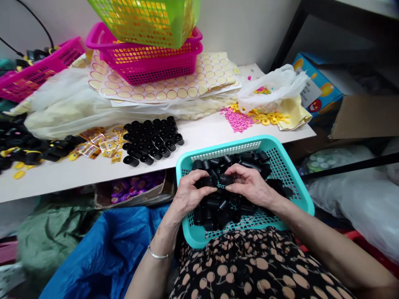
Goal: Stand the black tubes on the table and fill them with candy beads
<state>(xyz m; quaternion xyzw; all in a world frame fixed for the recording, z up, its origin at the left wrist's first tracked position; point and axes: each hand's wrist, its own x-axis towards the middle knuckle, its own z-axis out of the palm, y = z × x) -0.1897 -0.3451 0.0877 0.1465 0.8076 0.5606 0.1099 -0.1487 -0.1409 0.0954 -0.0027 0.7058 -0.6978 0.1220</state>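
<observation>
A turquoise plastic basket (195,238) rests at my lap, against the table's edge, with many small black plastic cylinders (215,211) heaped loosely in it. Over the heap, my left hand (191,189) pinches one black cylinder (208,181) between thumb and fingers. Facing it, my right hand (249,182) grips another black cylinder (226,179). The two held pieces are close together, with a small gap between them. On the white table to the left stand rows of similar black cylinders (152,139), packed side by side with their hollow ends up.
Small printed packets (104,143) lie left of the rows. Pink beads (238,120) and yellow rings (269,118) are piled at the right of the table (199,128). Behind stand a magenta basket (149,68) and a green basket (181,25). A blue box (321,83) sits far right.
</observation>
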